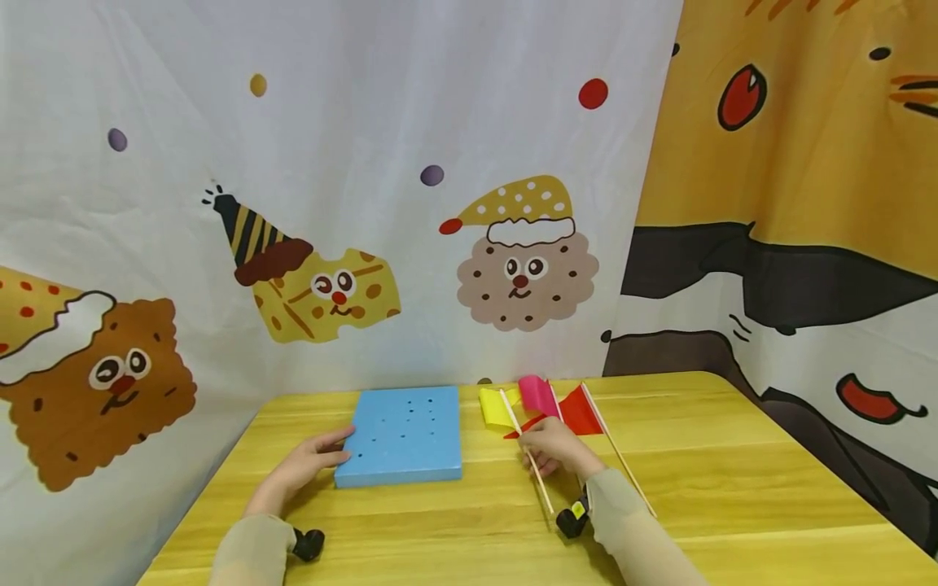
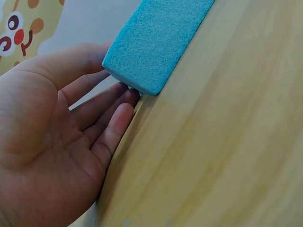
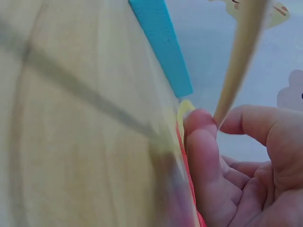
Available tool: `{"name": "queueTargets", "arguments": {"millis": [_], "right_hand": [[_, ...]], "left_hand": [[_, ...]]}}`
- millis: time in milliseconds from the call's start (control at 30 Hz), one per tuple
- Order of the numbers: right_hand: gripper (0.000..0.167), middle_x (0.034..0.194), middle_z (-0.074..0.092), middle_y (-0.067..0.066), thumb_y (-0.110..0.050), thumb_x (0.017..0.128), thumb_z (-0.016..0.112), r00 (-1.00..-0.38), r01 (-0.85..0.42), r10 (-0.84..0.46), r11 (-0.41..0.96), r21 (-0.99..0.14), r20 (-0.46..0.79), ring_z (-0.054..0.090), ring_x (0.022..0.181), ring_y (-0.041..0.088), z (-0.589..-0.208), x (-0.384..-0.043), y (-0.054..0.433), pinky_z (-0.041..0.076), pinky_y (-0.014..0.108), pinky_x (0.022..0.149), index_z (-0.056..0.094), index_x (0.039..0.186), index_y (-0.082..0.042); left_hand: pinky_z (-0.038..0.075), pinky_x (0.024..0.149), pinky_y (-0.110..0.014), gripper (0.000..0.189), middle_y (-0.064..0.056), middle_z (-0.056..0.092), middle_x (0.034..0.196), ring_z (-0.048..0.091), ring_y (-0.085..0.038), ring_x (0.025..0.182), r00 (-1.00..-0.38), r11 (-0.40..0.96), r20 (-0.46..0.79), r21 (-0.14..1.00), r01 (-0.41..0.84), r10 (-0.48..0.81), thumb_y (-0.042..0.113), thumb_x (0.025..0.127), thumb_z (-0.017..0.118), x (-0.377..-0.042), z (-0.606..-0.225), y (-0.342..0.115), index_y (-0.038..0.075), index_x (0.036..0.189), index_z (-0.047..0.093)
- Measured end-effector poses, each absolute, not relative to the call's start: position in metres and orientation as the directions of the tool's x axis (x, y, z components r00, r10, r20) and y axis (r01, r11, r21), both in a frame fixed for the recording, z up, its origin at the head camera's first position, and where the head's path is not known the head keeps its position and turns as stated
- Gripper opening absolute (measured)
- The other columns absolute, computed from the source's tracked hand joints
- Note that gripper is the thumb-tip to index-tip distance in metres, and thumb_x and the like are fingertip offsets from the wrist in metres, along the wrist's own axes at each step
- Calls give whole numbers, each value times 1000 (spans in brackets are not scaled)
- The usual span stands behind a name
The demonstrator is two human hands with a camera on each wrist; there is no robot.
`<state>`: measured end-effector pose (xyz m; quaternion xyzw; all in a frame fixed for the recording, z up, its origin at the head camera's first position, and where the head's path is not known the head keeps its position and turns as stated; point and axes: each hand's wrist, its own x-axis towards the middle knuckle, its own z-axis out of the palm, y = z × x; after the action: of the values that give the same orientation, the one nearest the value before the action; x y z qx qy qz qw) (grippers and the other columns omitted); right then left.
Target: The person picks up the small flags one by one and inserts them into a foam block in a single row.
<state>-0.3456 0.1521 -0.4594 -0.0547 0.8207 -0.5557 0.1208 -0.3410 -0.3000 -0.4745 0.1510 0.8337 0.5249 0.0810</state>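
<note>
A blue square foam board with several small holes in its top lies on the table, left of the middle. My left hand is at its left side, the fairly straight fingers touching the edge; in the left wrist view they meet a corner of the blue foam. Between thumb and fingers, my right hand pinches the thin wooden stick of a yellow flag. That stick slants up from the fingertips in the right wrist view. The hand partly covers the flags behind it.
A pink flag and a red flag on sticks lie by the right hand, with another red piece showing under the yellow one. Behind the wooden table hangs a printed cloth with cartoon figures.
</note>
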Motion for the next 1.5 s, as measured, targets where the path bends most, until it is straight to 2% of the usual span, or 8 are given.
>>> {"name": "queueTargets", "arguments": {"millis": [167, 500, 667, 967, 1500], "right_hand": [[25, 68, 67, 15, -10, 92, 61, -964, 48, -227, 358, -933, -137, 62, 49, 19, -457, -348, 152, 55, 32, 47, 63, 103, 12], [37, 79, 68, 23, -10, 94, 60, -964, -50, -260, 391, -919, -58, 64, 51, 21, -427, -348, 149, 56, 34, 48, 56, 121, 15], [35, 79, 67, 24, -11, 94, 60, -957, -114, -289, 387, -915, -3, 63, 48, 20, -402, -348, 145, 56, 35, 48, 57, 120, 13], [37, 71, 67, 13, -9, 95, 58, -953, -154, -300, 381, -912, 36, 62, 47, 22, -355, -347, 133, 57, 37, 51, 54, 127, 10], [36, 82, 70, 12, -9, 94, 59, -933, -276, -328, 397, -875, 146, 65, 54, 31, -320, -353, 86, 57, 38, 52, 56, 127, 3]], "left_hand": [[30, 106, -60, 60, -21, 35, 151, 35, -43, 135, -944, 409, 21, 898, 163, 329, 27, 96, 62, -339, -474, -301, 6, 148, 41], [29, 106, -60, 60, -21, 35, 151, 35, -43, 135, -947, 414, 27, 895, 165, 320, 26, 96, 62, -339, -476, -302, 6, 148, 41], [30, 106, -60, 60, -20, 35, 151, 33, -43, 136, -947, 415, 22, 896, 161, 321, 27, 96, 62, -339, -477, -303, 6, 148, 41], [29, 105, -62, 60, -20, 37, 151, 36, -42, 135, -953, 413, 5, 900, 137, 303, 27, 96, 63, -340, -474, -301, 7, 148, 42], [30, 106, -61, 60, -21, 36, 150, 35, -43, 135, -946, 403, 31, 900, 167, 323, 27, 96, 63, -339, -477, -301, 6, 148, 42]]}}
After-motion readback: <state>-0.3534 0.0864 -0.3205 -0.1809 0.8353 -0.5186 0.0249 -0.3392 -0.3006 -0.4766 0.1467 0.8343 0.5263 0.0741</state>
